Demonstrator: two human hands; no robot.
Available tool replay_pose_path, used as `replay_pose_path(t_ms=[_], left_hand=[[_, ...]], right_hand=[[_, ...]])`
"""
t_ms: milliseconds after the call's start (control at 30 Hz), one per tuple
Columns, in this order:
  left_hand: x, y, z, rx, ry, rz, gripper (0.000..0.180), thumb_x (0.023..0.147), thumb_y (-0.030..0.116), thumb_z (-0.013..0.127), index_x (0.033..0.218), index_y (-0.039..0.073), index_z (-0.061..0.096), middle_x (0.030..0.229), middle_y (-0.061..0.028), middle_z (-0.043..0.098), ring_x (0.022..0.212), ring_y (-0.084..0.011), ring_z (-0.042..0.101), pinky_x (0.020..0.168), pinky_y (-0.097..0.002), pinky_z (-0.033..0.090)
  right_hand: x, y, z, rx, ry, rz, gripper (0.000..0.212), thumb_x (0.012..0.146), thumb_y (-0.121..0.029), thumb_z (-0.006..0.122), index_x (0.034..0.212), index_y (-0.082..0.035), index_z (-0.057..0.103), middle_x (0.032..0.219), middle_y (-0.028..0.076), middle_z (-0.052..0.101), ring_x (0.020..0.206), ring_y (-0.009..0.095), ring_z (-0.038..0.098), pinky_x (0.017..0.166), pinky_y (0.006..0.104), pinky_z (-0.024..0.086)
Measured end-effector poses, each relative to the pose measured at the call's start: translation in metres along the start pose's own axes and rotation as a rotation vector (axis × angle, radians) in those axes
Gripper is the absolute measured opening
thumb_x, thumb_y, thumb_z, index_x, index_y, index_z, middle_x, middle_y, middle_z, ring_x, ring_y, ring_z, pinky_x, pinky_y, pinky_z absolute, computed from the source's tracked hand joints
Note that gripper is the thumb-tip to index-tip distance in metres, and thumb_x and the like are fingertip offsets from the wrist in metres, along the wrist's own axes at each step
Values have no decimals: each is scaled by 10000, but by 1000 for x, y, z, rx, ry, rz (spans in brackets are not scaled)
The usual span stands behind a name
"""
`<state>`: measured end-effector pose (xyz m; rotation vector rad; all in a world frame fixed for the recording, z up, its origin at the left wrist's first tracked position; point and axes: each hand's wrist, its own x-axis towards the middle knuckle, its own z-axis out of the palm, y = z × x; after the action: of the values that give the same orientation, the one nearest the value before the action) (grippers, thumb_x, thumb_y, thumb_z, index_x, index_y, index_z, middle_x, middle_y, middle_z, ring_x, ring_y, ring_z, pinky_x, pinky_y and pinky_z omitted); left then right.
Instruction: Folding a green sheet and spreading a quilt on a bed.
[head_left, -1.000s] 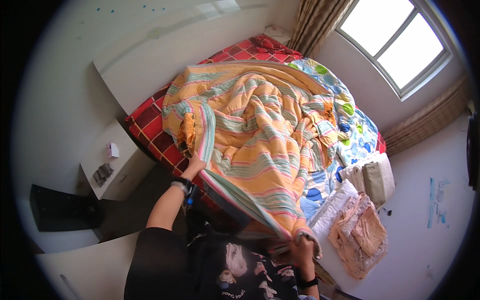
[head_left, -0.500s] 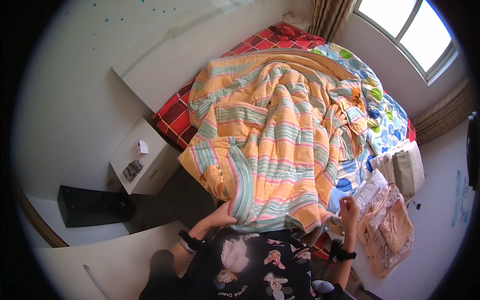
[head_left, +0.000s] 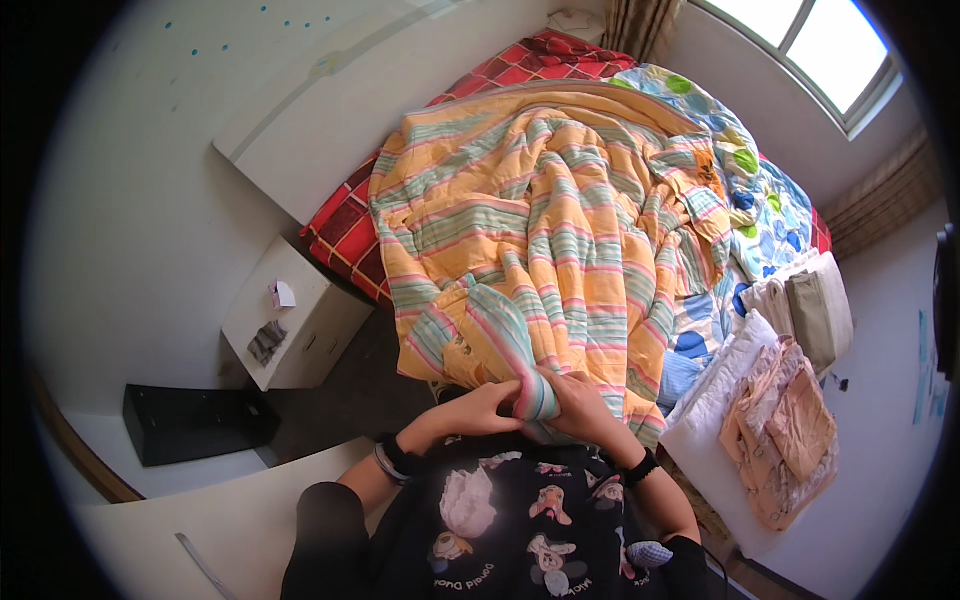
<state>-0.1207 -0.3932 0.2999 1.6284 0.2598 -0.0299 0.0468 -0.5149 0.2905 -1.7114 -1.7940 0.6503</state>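
Left hand (head_left: 482, 408) and right hand (head_left: 584, 406) were set close together in front of the black shirt (head_left: 505, 515), and the near edge of the quilt (head_left: 590, 270) was gripped by both: a striped band (head_left: 500, 315) was pinched between the left thumb and fingers, while the same band was closed upon from the other side by the right hand, whose far fingertips were hidden. The quilt was spread, rumpled in deep folds, over the red sheet (head_left: 345, 225), and on its right side the blue-and-white cloth (head_left: 795, 235) was partly covered by it. Near the left hand, an orange-brown patch (head_left: 462, 350) was seen on the quilt; whether it was a print or an opening could not be told. From the thick, rounded folds, the quilt was judged to be soft and padded, light at any one corner but weighty and trailing as a whole, with some drag to be expected where it was bunched. Little slipperiness was expected from its matt surface, and no fragility. The edge was judged the best place to be taken hold of, since the full thickness could be pinched there; with a shallower grip, only the outer layer might be caught.
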Motion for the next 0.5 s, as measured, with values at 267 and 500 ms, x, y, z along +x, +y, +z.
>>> replay_pose_path(t_ms=[267,500], left_hand=[[-14,-54,-45,449,317,-196,385,802,199,539,1138,24,476,978,-163,582,933,-312,555,805,-331,432],[-17,-201,-55,483,38,-610,777,825,370,496,1373,159,-13,1280,-402,166,1165,-514,270,968,-431,306]], right_hand=[[-43,15,9,58,-19,-19,395,538,-25,617,927,-90,599,813,42,593,854,210,541,816,332,369],[-43,-30,-44,131,-165,-183,439,499,10,600,926,-92,599,875,12,580,875,197,504,884,375,307]])
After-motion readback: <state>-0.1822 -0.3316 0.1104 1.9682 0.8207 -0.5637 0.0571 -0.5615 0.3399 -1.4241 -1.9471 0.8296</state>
